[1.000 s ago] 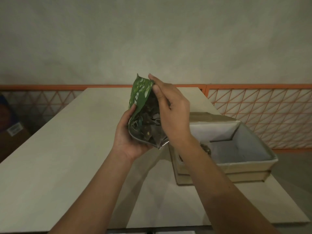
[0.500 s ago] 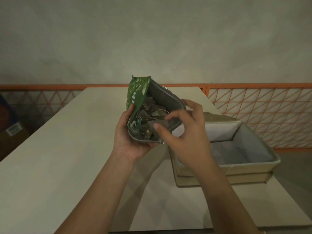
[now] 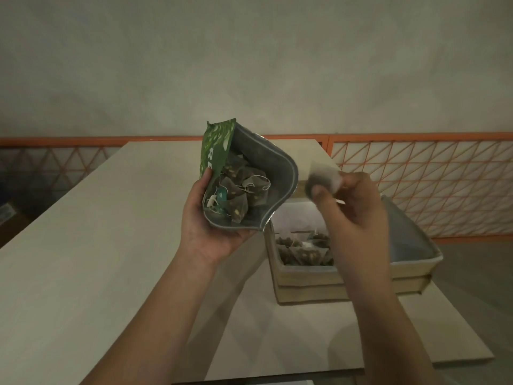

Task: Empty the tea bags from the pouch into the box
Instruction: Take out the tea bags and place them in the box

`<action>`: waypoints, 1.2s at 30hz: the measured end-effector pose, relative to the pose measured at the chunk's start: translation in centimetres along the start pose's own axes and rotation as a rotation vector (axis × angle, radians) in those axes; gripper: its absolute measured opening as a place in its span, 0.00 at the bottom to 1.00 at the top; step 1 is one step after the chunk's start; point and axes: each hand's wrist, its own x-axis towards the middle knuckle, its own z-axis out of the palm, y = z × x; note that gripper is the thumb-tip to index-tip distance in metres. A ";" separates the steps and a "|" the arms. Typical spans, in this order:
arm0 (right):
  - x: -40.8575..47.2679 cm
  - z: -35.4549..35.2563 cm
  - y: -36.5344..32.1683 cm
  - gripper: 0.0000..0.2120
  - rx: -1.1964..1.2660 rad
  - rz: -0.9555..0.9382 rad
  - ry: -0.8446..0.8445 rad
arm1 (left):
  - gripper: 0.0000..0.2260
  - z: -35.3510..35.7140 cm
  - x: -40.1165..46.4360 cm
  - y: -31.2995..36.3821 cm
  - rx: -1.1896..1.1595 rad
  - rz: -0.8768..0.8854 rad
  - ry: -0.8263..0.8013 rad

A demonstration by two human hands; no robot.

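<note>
Fingers of right hand (image 3: 352, 207) pinch one tea bag (image 3: 323, 177) above box (image 3: 347, 276); left hand (image 3: 211, 229) grips open green pouch (image 3: 244, 176)

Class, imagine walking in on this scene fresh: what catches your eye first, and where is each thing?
At the centre, the left hand holds a green pouch gaping open, pyramid tea bags heaped inside. Just right of it, the right hand pinches a single tea bag above the box, which sits on the table's right side with a few bags already in it.
</note>
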 end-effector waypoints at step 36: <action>-1.3 7.2 2.4 0.11 -0.986 -0.271 -0.122 | 0.28 0.1 -0.2 -0.3 -0.039 -0.010 -0.013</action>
